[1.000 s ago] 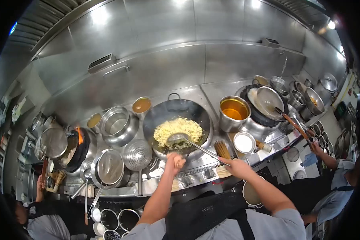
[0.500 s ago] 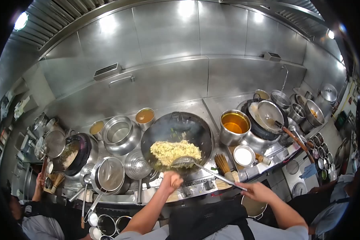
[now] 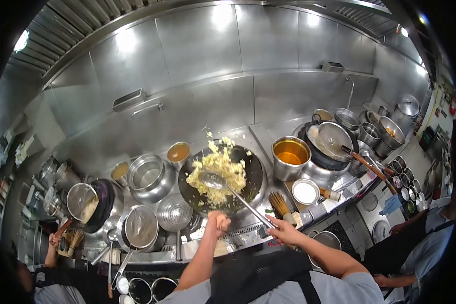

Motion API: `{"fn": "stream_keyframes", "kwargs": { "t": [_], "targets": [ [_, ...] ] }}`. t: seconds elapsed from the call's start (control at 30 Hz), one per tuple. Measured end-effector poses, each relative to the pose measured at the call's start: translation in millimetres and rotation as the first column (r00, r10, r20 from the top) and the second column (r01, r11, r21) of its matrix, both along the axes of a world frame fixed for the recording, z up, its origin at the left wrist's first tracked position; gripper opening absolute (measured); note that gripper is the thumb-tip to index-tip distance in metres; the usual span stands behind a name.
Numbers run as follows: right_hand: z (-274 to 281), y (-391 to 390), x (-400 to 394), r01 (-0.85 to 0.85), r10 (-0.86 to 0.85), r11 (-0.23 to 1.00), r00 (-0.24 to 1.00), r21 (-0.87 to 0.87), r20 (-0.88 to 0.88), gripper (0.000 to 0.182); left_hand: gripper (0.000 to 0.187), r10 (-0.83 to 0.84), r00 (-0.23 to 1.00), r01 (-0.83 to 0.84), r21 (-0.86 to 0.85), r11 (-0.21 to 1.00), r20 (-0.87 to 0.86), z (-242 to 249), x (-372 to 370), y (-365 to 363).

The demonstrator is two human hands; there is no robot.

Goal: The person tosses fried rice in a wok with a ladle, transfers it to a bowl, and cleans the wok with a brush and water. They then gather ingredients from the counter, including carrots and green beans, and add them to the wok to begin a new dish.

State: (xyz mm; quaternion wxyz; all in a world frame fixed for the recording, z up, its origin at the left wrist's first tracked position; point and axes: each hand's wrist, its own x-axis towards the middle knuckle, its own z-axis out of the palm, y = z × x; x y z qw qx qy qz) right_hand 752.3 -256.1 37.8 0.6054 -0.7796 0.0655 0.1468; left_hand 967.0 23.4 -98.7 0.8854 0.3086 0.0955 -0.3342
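Observation:
Yellow fried rice (image 3: 223, 167) with bits of egg and green is flung up loosely in the black wok (image 3: 256, 185), some grains in the air above its far rim. My left hand (image 3: 218, 222) is closed in a fist at the wok's near rim, where the grip itself is hidden by the fingers. In my right hand (image 3: 285, 232) is the long handle of a metal ladle (image 3: 213, 180), its bowl over the rice.
Left of the wok are a perforated skimmer (image 3: 175, 213), a steel pot (image 3: 149, 175) and a strainer (image 3: 142, 226). A pot of orange oil (image 3: 291, 154), a white-filled bowl (image 3: 305, 191) and a bamboo brush (image 3: 278, 203) stand to the right. Co-workers stand at both sides, one hand (image 3: 54, 239) on a strainer's handle.
The rice has gone from a compact heap to a scattered toss. My ladle has lifted and shifted left, my right hand moving left with it. The whole view has shifted slightly.

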Motion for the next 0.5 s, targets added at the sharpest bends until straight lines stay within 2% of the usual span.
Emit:
{"fn": "stream_keyframes", "kwargs": {
  "t": [0.03, 0.07, 0.13, 0.2, 0.27, 0.3, 0.33, 0.4, 0.43, 0.47, 0.5],
  "targets": [
    [37, 10, -9, 0.062, -0.039, 0.987, 0.988, 0.151, -0.15, 0.069, 0.015, 0.047, 0.998, -0.044, 0.061, 0.997, -0.043, 18, 0, -5],
    [36, 5, -8, 0.092, -0.041, 0.963, 0.979, 0.255, -0.199, 0.071, 0.016, 0.095, 0.992, -0.085, 0.125, 0.989, -0.079, 26, -1, -7],
    [57, -5, -5, 0.175, -0.099, 0.927, 0.967, 0.331, -0.234, 0.072, 0.016, 0.109, 0.993, -0.101, 0.17, 0.98, -0.037, 26, -4, -2],
    [68, -24, 2, 0.225, -0.162, 0.932, 0.96, 0.285, -0.227, 0.071, 0.017, 0.117, 0.993, -0.115, 0.224, 0.968, 0.007, 27, -4, 7],
    [79, -42, 12, 0.254, -0.204, 0.947, 0.949, 0.199, -0.239, 0.072, 0.015, -0.028, 0.996, -0.007, 0.412, 0.911, 0.08, 38, -3, 19],
    [83, -50, 17, 0.27, -0.218, 0.946, 0.94, 0.182, -0.262, 0.071, 0.019, -0.001, 0.992, -0.072, 0.592, 0.803, 0.123, 69, -16, 20],
    [85, -55, 23, 0.286, -0.233, 0.944, 0.931, 0.166, -0.282, 0.071, 0.019, -0.004, 0.991, -0.076, 0.6, 0.796, 0.131, 62, -12, 24],
    [79, -54, 38, 0.268, -0.221, 0.953, 0.933, 0.139, -0.284, 0.07, 0.026, -0.03, 0.884, -0.351, 0.707, 0.613, 0.466, 38, -11, 37],
    [72, -51, 48, 0.3, -0.17, 0.913, 0.895, 0.276, -0.412, 0.057, 0.028, -0.023, 0.813, -0.463, 0.669, 0.581, 0.582, 22, -8, 42],
    [77, -43, 53, 0.345, -0.096, 0.851, 0.844, 0.396, -0.528, 0.046, 0.028, -0.029, 0.813, -0.461, 0.674, 0.578, 0.581, 25, -6, 44],
    [82, -36, 56, 0.373, 0.063, 0.711, 0.811, 0.596, -0.582, 0.014, 0.027, -0.045, 0.838, -0.427, 0.705, 0.567, 0.544, 27, -9, 46]
  ]
}}
